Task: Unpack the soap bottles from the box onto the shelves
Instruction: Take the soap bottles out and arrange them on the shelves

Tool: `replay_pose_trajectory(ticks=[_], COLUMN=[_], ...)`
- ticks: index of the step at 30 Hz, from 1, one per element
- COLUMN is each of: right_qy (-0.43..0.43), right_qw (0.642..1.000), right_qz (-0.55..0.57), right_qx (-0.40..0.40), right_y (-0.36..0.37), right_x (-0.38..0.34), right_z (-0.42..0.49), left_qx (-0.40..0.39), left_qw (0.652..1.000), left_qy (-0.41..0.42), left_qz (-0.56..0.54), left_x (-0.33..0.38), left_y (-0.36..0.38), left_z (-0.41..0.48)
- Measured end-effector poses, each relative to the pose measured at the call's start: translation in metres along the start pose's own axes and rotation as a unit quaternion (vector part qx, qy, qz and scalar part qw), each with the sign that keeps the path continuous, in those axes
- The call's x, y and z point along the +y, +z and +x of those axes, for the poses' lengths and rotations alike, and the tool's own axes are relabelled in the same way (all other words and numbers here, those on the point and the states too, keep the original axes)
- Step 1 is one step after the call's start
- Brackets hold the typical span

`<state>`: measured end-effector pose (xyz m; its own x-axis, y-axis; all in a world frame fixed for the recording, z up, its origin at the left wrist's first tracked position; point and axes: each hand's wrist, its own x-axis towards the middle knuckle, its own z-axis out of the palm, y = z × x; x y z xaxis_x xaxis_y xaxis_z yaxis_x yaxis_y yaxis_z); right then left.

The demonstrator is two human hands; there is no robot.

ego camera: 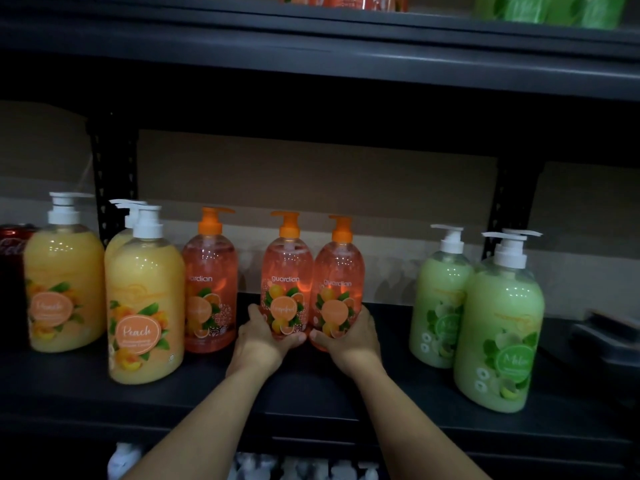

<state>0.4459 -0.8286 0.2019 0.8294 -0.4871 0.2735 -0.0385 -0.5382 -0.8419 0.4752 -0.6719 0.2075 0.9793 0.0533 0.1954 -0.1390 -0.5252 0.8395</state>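
Two orange grapefruit soap bottles stand side by side at the middle of the dark shelf (311, 393). My left hand (263, 337) grips the base of the left one (286, 271). My right hand (349, 337) grips the base of the right one (339, 275). A third orange bottle (210, 282) stands apart to their left. Three yellow peach bottles (145, 299) stand further left. Three green melon bottles (498, 327) stand at the right. The box is not in view.
A red cola can (10, 251) stands at the far left behind the peach bottles. Dark flat objects (606, 337) lie at the shelf's right end. The shelf above (346, 53) holds orange and green packs. White pump tops (304, 469) show on the shelf below.
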Motion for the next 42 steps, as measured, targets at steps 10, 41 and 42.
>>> replay_pose_trajectory(ticks=[10,41,42], right_qy=[-0.032,-0.128,-0.128], right_qw=[0.996,0.971,0.973], right_qz=[0.084,0.143,0.142], right_qx=[0.005,-0.144,-0.132], right_y=[-0.004,0.123,0.125], right_x=[-0.005,-0.117,-0.116], right_z=[-0.009,-0.047,-0.049], left_qx=[0.062,0.207,0.209], left_qw=[0.997,0.967,0.966], left_qy=[0.029,0.148,0.150], left_qz=[0.048,0.032,0.028], left_x=[-0.004,-0.054,-0.054], left_y=[-0.023,-0.164,-0.164], left_z=[-0.031,-0.007,-0.007])
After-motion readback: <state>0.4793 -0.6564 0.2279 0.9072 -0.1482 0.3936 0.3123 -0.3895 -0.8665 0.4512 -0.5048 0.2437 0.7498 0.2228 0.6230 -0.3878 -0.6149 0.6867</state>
